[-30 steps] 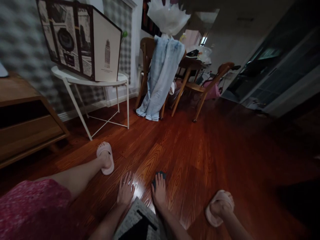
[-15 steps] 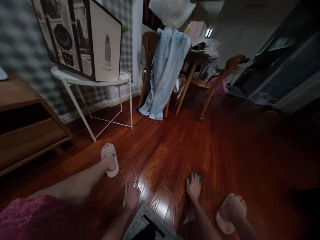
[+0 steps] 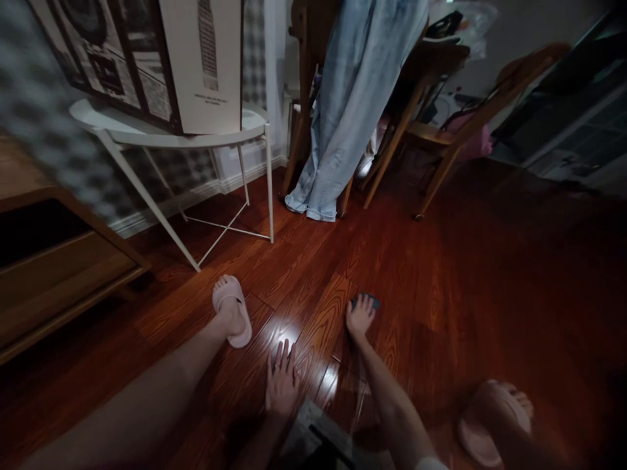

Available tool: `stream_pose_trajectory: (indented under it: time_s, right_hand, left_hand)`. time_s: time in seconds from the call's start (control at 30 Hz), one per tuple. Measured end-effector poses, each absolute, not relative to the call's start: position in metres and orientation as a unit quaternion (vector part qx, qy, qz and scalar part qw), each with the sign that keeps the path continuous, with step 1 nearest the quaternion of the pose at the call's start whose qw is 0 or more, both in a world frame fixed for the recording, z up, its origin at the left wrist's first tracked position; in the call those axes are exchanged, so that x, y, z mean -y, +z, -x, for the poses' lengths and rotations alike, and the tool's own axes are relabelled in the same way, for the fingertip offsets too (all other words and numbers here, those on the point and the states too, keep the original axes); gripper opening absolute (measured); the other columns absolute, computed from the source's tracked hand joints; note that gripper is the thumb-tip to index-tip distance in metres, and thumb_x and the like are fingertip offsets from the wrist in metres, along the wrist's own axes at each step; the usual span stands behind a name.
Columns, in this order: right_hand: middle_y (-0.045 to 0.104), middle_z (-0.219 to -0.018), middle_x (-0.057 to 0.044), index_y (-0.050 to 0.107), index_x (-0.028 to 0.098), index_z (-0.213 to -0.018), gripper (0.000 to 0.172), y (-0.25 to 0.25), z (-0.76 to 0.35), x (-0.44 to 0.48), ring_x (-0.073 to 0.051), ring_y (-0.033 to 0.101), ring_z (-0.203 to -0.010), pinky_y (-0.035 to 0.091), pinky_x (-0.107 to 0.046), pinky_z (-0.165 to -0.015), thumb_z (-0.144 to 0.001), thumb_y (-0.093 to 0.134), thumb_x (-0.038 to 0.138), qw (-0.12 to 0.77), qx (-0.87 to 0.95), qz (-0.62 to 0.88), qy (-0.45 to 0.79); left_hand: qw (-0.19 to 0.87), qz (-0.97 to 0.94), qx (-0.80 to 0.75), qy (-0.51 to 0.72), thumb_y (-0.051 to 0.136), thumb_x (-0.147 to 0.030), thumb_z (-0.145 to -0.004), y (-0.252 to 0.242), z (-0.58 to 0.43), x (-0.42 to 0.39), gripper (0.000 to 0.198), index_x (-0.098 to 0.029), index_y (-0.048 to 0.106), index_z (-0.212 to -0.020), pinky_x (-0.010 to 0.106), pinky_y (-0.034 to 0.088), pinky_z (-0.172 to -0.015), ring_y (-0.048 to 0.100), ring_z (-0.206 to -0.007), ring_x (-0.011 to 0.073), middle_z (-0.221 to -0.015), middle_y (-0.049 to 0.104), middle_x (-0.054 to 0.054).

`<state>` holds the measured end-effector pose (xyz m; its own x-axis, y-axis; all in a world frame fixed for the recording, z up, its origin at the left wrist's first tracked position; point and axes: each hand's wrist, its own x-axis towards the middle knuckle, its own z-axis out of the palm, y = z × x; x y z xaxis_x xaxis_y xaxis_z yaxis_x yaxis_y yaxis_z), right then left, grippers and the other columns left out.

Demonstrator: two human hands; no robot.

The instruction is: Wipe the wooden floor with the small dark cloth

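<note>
- Glossy red-brown wooden plank floor [image 3: 441, 281]: fills most of the view. You sit on it with both legs stretched forward.
- Round white metal side table [image 3: 147, 138]: far left, carrying large black-framed prints [image 3: 206, 65].
- Low brown wooden cabinet [image 3: 59, 274]: at the left edge, beside the table.
- Light blue denim jeans [image 3: 353, 98]: draped over a brown wooden chair [image 3: 304, 39] past the table, hem touching the floor.
- Pale pink slippers: one on your left foot [image 3: 234, 312], one on your right [image 3: 482, 424], well apart.
- Grey patterned mat [image 3: 313, 437]: bottom edge, between your forearms.
- Your left hand [image 3: 281, 385]: released, flat on the boards just ahead of the mat, fingers spread, holding nothing. It reads as a prop.
- Your right hand [image 3: 360, 316]: arm extended, fingers laid over the pad. You cannot tell whether they hook its edge or only press.
- Small dark flat pad [image 3: 371, 301]: on the floor under your right fingertips, far end showing, between your feet.
- Judgement: the step in hand is a floor-wiping stroke at full reach. A further pass calls for steady downward pressure on the pad and the left hand planted.
</note>
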<state>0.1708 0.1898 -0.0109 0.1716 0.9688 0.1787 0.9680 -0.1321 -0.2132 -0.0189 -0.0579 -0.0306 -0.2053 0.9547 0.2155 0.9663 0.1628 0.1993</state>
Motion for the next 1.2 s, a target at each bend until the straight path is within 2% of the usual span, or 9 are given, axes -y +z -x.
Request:
stream_pose_trajectory:
  time_s: [0.13, 0.23, 0.33, 0.43, 0.5, 0.67, 0.9, 1.03, 1.2]
  right_hand:
    - [0.029, -0.165, -0.016, 0.035, 0.01, -0.156, 0.065, -0.017, -0.066, -0.2, -0.029, 0.013, -0.155, 0.014, -0.053, -0.122, -0.102, 0.023, 0.046, 0.108, 0.778, 0.617, 0.053]
    - [0.029, -0.167, -0.008, 0.035, 0.019, -0.157, 0.063, -0.017, -0.01, -0.192, -0.022, 0.012, -0.155, 0.013, -0.046, -0.124, -0.102, 0.031, 0.05, 0.096, 0.859, 0.497, 0.083]
    - [0.03, -0.166, -0.001, 0.036, 0.026, -0.156, 0.061, -0.012, 0.005, -0.193, -0.017, 0.013, -0.155, 0.014, -0.039, -0.125, -0.102, 0.036, 0.052, 0.089, 0.905, 0.403, 0.098]
    - [0.034, -0.165, 0.001, 0.041, 0.03, -0.154, 0.057, -0.009, -0.022, -0.21, -0.015, 0.017, -0.154, 0.017, -0.037, -0.124, -0.101, 0.04, 0.052, 0.078, 0.92, 0.37, 0.104]
    - [0.035, -0.164, 0.0, 0.042, 0.03, -0.153, 0.056, -0.008, -0.056, -0.225, -0.016, 0.019, -0.154, 0.018, -0.037, -0.124, -0.101, 0.04, 0.05, 0.071, 0.911, 0.393, 0.1]
    - [0.031, -0.166, -0.009, 0.038, 0.018, -0.155, 0.06, -0.007, -0.166, -0.245, -0.022, 0.018, -0.154, 0.019, -0.045, -0.123, -0.102, 0.03, 0.045, 0.063, 0.831, 0.548, 0.075]
    - [0.027, -0.166, -0.016, 0.035, 0.01, -0.156, 0.066, -0.009, -0.304, -0.197, -0.027, 0.014, -0.154, 0.02, -0.05, -0.121, -0.102, 0.02, 0.045, 0.061, 0.692, 0.718, 0.034]
    - [0.027, -0.166, -0.016, 0.035, 0.012, -0.156, 0.067, -0.016, -0.319, -0.156, -0.027, 0.015, -0.155, 0.019, -0.051, -0.121, -0.102, 0.016, 0.046, 0.064, 0.661, 0.748, 0.014]
    - [0.032, -0.164, -0.014, 0.042, 0.014, -0.154, 0.065, -0.019, -0.276, -0.1, -0.028, 0.018, -0.155, 0.017, -0.051, -0.122, -0.102, 0.022, 0.049, 0.065, 0.705, 0.705, 0.023]
  left_hand:
    - [-0.002, 0.628, 0.764, -0.145, 0.038, -0.023, -0.092, -0.035, 0.019, 0.057, 0.073, -0.028, 0.01, -0.159, 0.057, 0.013, -0.129, 0.025, -0.154, 0.0242, -0.168, 0.026, 0.005]
    - [-0.004, 0.628, 0.765, -0.146, 0.038, -0.023, -0.093, -0.037, 0.02, 0.056, 0.072, -0.028, 0.01, -0.159, 0.057, 0.013, -0.129, 0.025, -0.154, 0.0242, -0.168, 0.026, 0.005]
    - [-0.008, 0.631, 0.761, -0.152, 0.038, -0.025, -0.095, -0.037, 0.022, 0.056, 0.07, -0.027, 0.01, -0.159, 0.056, 0.014, -0.129, 0.024, -0.155, 0.0244, -0.168, 0.025, 0.006]
    - [-0.015, 0.634, 0.759, -0.15, 0.037, -0.026, -0.096, -0.033, 0.023, 0.057, 0.069, -0.027, 0.01, -0.159, 0.056, 0.014, -0.129, 0.024, -0.155, 0.0241, -0.168, 0.025, 0.006]
    - [-0.015, 0.633, 0.76, -0.146, 0.035, -0.023, -0.095, -0.03, 0.024, 0.057, 0.069, -0.027, 0.01, -0.159, 0.057, 0.014, -0.129, 0.025, -0.155, 0.0238, -0.168, 0.026, 0.006]
    - [0.002, 0.639, 0.757, -0.138, 0.035, -0.023, -0.095, -0.024, 0.023, 0.059, 0.068, -0.026, 0.011, -0.159, 0.056, 0.016, -0.129, 0.025, -0.155, 0.0231, -0.167, 0.029, 0.007]
    - [0.019, 0.649, 0.75, -0.126, 0.035, -0.026, -0.096, -0.025, 0.028, 0.058, 0.065, -0.025, 0.016, -0.158, 0.056, 0.016, -0.128, 0.028, -0.153, 0.0231, -0.166, 0.032, 0.008]
    - [0.013, 0.647, 0.752, -0.124, 0.034, -0.028, -0.096, -0.023, 0.028, 0.057, 0.063, -0.023, 0.023, -0.157, 0.055, 0.015, -0.129, 0.029, -0.153, 0.0228, -0.164, 0.036, 0.008]
    - [0.014, 0.645, 0.753, -0.129, 0.032, -0.028, -0.095, -0.02, 0.027, 0.057, 0.063, -0.023, 0.022, -0.158, 0.056, 0.016, -0.128, 0.027, -0.154, 0.0243, -0.163, 0.037, 0.008]
